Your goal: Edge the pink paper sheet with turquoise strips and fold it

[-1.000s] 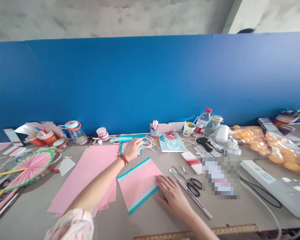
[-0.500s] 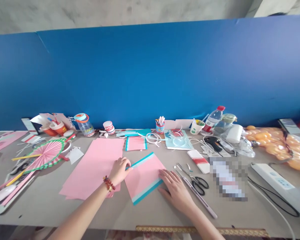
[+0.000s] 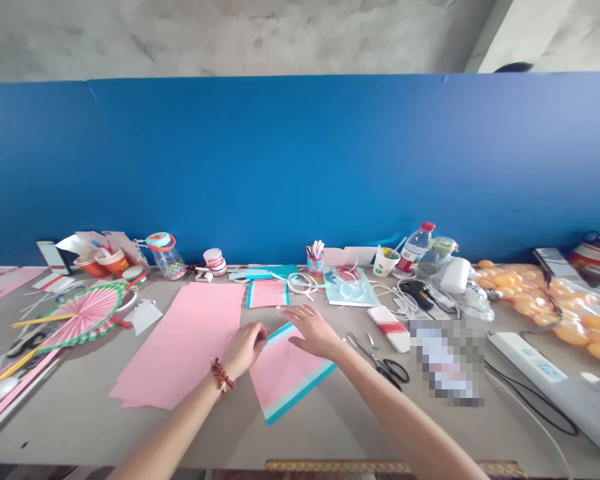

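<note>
A pink sheet of paper (image 3: 290,363) with blue and pale strips along two opposite edges lies tilted on the table. My left hand (image 3: 245,350), with a beaded bracelet at the wrist, has its fingers curled in a pinch at the sheet's upper left corner; the fingertips are partly hidden. Stretched over the sheet's upper right part is my right hand (image 3: 313,331), its fingers extended and nothing in them. Larger pink sheets (image 3: 185,340) are stacked to the left, and a small pink card with blue edges (image 3: 269,293) lies beyond my hands.
Scissors (image 3: 393,370) lie right of my right forearm, near a white-and-red box (image 3: 389,328). A glue gun (image 3: 416,292), a bottle (image 3: 417,250) and a power strip (image 3: 535,363) are farther right. On the left rests a pink folded fan (image 3: 87,313). A blue partition (image 3: 300,160) stands behind.
My right hand has moved from the sheet's right corner up and left to its upper edge. My left hand stays at the upper left corner. The view has tipped upward slightly.
</note>
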